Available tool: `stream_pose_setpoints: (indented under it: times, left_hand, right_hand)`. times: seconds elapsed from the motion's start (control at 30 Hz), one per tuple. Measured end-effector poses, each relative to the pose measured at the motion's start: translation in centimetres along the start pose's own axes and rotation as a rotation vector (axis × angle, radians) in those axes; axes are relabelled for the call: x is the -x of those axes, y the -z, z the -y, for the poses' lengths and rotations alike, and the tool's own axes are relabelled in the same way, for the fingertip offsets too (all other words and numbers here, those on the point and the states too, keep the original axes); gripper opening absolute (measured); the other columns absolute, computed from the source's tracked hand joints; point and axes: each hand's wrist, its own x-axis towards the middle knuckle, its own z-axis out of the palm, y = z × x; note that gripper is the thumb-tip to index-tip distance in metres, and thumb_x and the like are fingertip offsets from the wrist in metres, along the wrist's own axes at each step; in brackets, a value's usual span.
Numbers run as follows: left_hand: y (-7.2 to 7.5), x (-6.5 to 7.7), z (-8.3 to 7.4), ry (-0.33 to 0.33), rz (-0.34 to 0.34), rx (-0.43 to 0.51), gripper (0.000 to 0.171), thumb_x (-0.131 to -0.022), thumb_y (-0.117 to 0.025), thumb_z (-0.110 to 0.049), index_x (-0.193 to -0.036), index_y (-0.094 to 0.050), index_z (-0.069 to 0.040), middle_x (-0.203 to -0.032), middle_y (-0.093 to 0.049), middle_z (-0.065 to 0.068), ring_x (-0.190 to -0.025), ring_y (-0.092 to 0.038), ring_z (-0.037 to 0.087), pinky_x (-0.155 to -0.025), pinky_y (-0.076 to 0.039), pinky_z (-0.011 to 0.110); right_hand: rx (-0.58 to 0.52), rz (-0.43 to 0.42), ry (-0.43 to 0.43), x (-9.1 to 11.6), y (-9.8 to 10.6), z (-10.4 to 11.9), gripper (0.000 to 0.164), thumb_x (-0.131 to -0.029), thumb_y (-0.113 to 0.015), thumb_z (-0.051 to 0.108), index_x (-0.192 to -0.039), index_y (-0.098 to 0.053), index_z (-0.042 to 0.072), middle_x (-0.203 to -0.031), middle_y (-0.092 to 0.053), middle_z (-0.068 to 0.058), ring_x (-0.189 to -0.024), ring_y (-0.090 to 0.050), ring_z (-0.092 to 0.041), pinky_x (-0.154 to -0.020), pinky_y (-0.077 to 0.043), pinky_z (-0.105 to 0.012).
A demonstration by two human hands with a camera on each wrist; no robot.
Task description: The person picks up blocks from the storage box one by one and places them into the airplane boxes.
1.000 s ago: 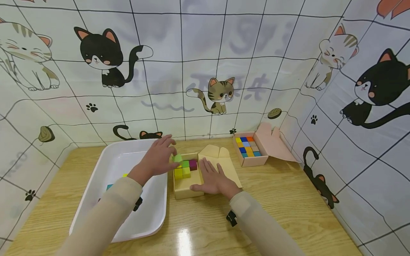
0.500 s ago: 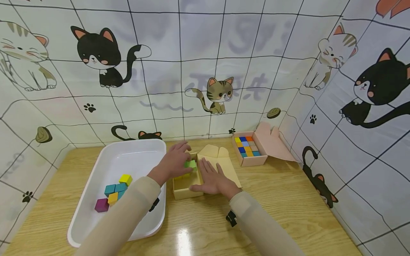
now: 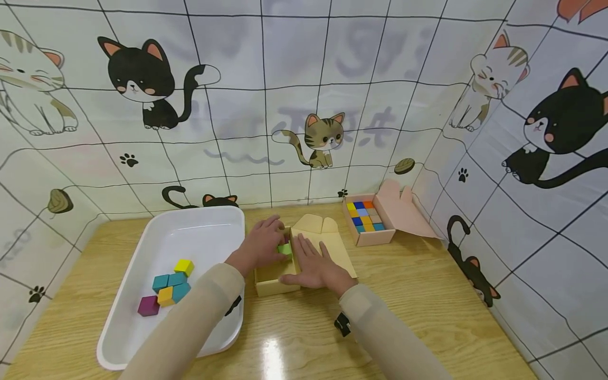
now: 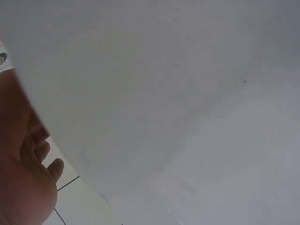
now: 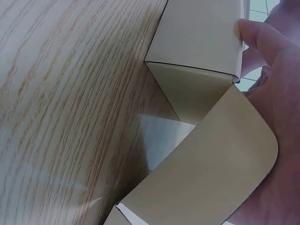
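Observation:
A small pale-yellow cardboard box (image 3: 277,288) stands open in the middle of the table, its lid (image 3: 336,248) folded out to the right. My left hand (image 3: 258,245) reaches into it and pinches a light green cube (image 3: 285,250) near the right wall. Behind that cube a sliver of purple shows; my hand hides the other cubes inside. Flat and with straight fingers, my right hand (image 3: 317,265) rests along the box's right edge. In the right wrist view the thumb touches the box wall (image 5: 197,37). The left wrist view shows part of the hand (image 4: 28,183) beside a blank white surface.
A white tray (image 3: 209,219) at the left holds several loose cubes: yellow (image 3: 184,267), teal (image 3: 160,283), orange (image 3: 165,296) and purple (image 3: 149,305). A pink box (image 3: 375,238) with several coloured cubes stands open at the back right. Cat-patterned sheets surround the table.
My left hand has moved right and slightly down inside the yellow box, carrying the light green cube from the back left to the right side. The right hand has stayed in place.

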Motion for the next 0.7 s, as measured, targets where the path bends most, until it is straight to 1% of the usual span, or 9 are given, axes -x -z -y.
stream_pose_setpoints:
  times: [0.1, 0.3, 0.43, 0.7]
  left_hand:
    - [-0.1, -0.1, -0.1, -0.006, -0.002, -0.031, 0.031, -0.082, -0.075, -0.043, -0.087, -0.073, -0.012, -0.137, -0.052, 0.006, -0.149, -0.025, 0.027, -0.122, -0.025, 0.047]
    - [-0.6, -0.3, -0.3, -0.001, -0.012, -0.143, 0.040, -0.082, -0.074, -0.046, -0.099, -0.075, -0.009, -0.141, -0.049, 0.005, -0.149, -0.023, 0.026, -0.122, -0.026, 0.045]
    - [-1.0, -0.5, -0.4, 0.010, -0.018, -0.162, 0.043, -0.081, -0.075, -0.046, -0.104, -0.075, -0.009, -0.141, -0.049, 0.005, -0.149, -0.022, 0.025, -0.123, -0.024, 0.045]
    - [-1.4, -0.6, -0.6, 0.000, -0.038, -0.206, 0.043, -0.083, -0.073, -0.044, -0.107, -0.073, -0.008, -0.138, -0.049, 0.006, -0.149, -0.023, 0.027, -0.123, -0.025, 0.045]
  right_hand:
    - [0.003, -0.003, 0.001, -0.1, 0.0, 0.0, 0.102, -0.089, -0.048, 0.068, -0.157, 0.003, 0.011, -0.166, 0.006, -0.007, -0.154, -0.001, -0.025, -0.123, 0.001, -0.057]
    - [0.005, -0.003, 0.001, -0.2, -0.1, 0.0, 0.103, -0.089, -0.047, 0.069, -0.157, 0.003, 0.011, -0.166, 0.006, -0.007, -0.155, -0.001, -0.025, -0.123, 0.000, -0.057]
    - [0.009, 0.000, 0.001, -0.2, -0.1, 0.0, 0.103, -0.089, -0.047, 0.069, -0.157, 0.004, 0.012, -0.166, 0.006, -0.007, -0.154, 0.000, -0.024, -0.123, 0.000, -0.057]
    - [0.017, 0.000, 0.000, -0.1, -0.1, -0.1, 0.103, -0.089, -0.047, 0.070, -0.157, 0.003, 0.011, -0.166, 0.005, -0.007, -0.154, -0.001, -0.025, -0.123, 0.000, -0.057]
